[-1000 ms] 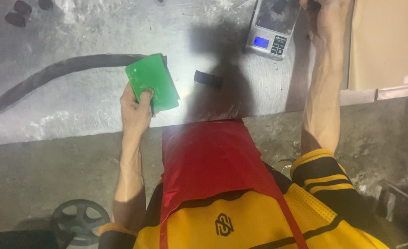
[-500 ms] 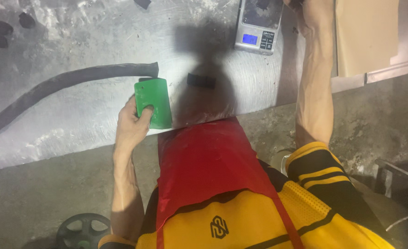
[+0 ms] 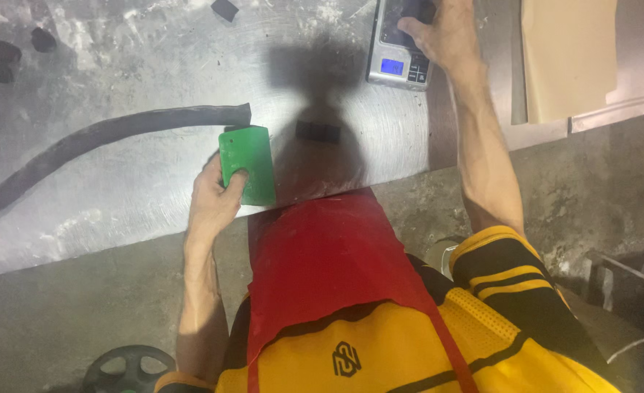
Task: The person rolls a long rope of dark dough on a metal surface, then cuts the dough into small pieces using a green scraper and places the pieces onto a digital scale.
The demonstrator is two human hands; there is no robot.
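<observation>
Scraper: green card (image 3: 248,164) gripped in your left hand (image 3: 213,200), long axis pointing away, at the steel table (image 3: 118,196) near edge | dark rope end (image 3: 231,115) just beyond it | right hand (image 3: 442,33) fingers resting on the scale (image 3: 398,47), grasping nothing.

A scuffed, shiny grey metal worktop (image 3: 118,211) fills the far left, lit brightly from above. Nearer lies rough grey concrete floor (image 3: 60,313); a tan board (image 3: 566,58) sits far right.
</observation>
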